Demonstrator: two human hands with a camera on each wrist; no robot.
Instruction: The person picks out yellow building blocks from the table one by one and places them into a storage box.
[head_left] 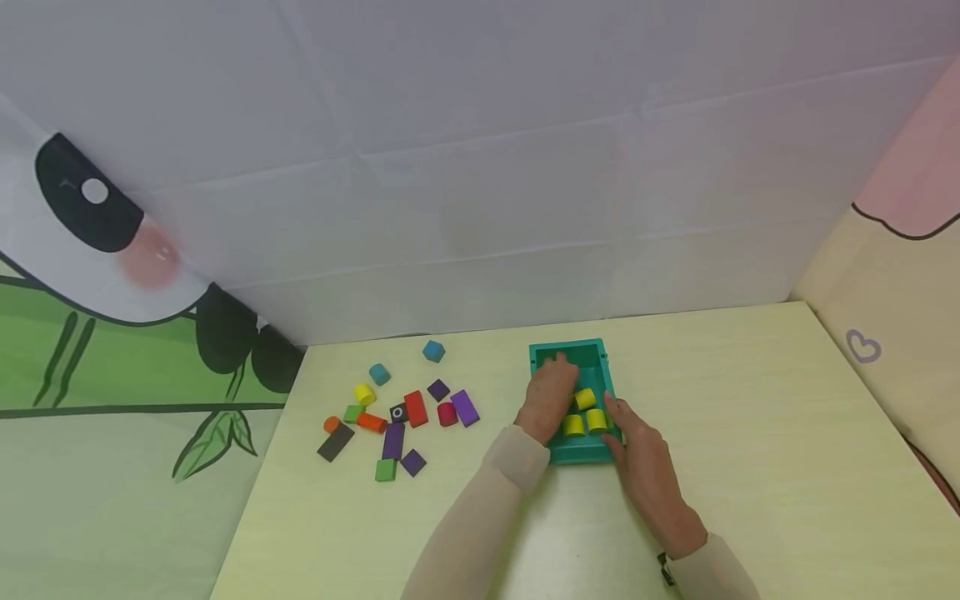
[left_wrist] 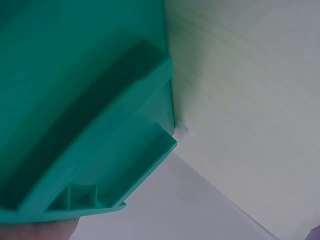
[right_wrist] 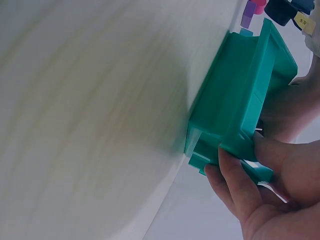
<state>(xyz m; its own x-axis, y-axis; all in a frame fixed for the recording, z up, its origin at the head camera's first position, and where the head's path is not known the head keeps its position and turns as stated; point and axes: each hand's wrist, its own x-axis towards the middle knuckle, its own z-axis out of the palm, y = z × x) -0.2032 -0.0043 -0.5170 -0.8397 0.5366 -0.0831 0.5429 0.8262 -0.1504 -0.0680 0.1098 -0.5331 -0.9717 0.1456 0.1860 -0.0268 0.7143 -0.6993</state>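
Observation:
A teal plastic bin (head_left: pixel 582 454) stands on the table with three yellow cylinder blocks (head_left: pixel 585 398) visible inside. My left hand (head_left: pixel 551 396) reaches over the bin's left wall into its far part. Its fingertips are low in the bin and partly hidden, so I cannot tell whether they hold anything. My right hand (head_left: pixel 647 467) grips the bin's right wall, thumb on one side and fingers on the other; the right wrist view shows these fingers (right_wrist: pixel 237 180) at the rim. In the left wrist view the bin's outer side (left_wrist: pixel 120 110) takes up much of the picture.
Left of the bin lie several loose blocks: a purple block (head_left: pixel 465 408), a red block (head_left: pixel 416 408), a blue block (head_left: pixel 433 351), a green block (head_left: pixel 386 470), a dark grey block (head_left: pixel 335 442) and others. A pale wall covering (head_left: pixel 480 275) rises behind the table.

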